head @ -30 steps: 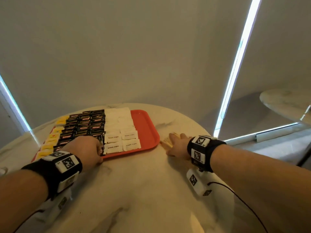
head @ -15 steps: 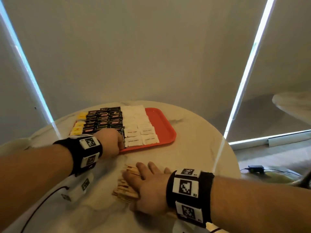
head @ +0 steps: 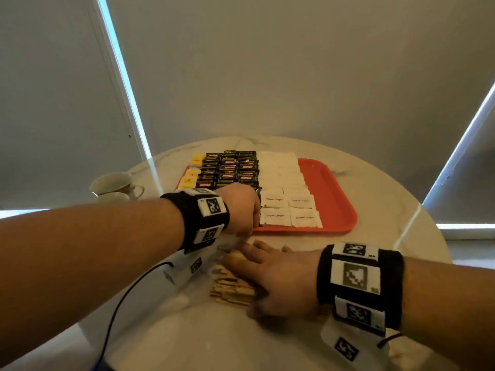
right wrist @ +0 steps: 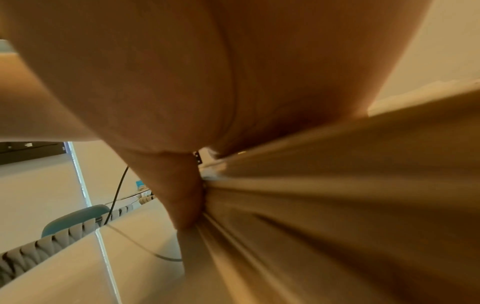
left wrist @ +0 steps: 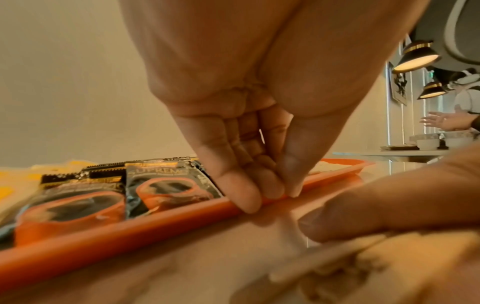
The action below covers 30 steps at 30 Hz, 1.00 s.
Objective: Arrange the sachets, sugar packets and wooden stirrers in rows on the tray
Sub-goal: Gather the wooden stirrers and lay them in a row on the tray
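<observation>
An orange tray (head: 334, 199) on the round marble table holds rows of yellow sachets (head: 190, 175), black sachets (head: 230, 167) and white sugar packets (head: 290, 207). My left hand (head: 250, 223) is at the tray's near rim. In the left wrist view its bunched fingertips (left wrist: 250, 202) and thumb pinch that rim (left wrist: 130, 236) beside a black sachet (left wrist: 171, 189). My right hand (head: 241, 254) lies flat, fingers straight, on a pile of wooden stirrers (head: 231, 289) on the table in front of the tray. These stirrers (right wrist: 337, 205) are blurred in the right wrist view.
Two white cups (head: 112, 183) stand at the table's far left edge. A black cable (head: 126, 295) runs off my left wrist over the near table edge. The tray's right strip (head: 324, 183) is bare. Another person's hand (left wrist: 446, 121) shows far off at a second table.
My right hand has slid the stirrer pile from the tray's right side to the table in front of it. The left hand has stayed at the tray's near rim.
</observation>
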Motion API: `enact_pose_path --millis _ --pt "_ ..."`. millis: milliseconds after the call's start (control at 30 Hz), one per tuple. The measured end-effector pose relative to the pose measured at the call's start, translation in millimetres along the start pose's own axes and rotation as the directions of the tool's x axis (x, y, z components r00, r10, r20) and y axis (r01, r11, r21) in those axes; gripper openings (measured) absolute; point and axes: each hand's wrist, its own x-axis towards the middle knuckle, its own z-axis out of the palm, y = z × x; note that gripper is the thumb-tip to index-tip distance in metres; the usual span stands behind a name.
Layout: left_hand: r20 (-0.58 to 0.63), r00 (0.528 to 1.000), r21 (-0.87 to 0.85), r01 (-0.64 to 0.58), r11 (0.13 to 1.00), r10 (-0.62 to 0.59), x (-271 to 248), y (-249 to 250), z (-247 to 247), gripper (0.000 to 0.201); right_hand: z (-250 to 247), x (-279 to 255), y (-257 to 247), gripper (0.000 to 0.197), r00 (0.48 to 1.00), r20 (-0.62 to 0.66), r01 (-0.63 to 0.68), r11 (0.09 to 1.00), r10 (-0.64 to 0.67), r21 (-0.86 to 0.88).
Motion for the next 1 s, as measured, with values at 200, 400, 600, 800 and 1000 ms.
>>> enact_pose_path --millis 200,400,600,800,1000 --pt "-0.053 0.998 -0.041 -0.018 0.999 0.016 -6 -9 2 0.009 -11 -5 -2 0.108 0.991 -0.131 0.003 1.0 -0.003 0.005" --pt "-0.084 0.995 -0.022 0.057 0.998 -0.058 -16 -27 5 0.011 -32 4 3 0.118 0.99 -0.088 -0.11 0.994 0.11 0.001" --pt "-0.058 0.997 0.016 0.046 0.999 -0.045 -17 -20 8 0.014 -36 16 -2 0.113 0.994 -0.024 -0.106 0.994 0.106 0.003" --pt "-0.039 0.999 0.044 -0.032 0.999 0.034 -17 -22 0 0.01 -35 14 3 0.111 0.993 -0.008 -0.114 0.993 0.114 -0.021" --pt "-0.25 0.965 -0.312 -0.009 0.95 -0.073 -34 -53 -9 0.01 -33 27 0 0.086 0.996 -0.056 -0.072 0.997 0.073 0.023"
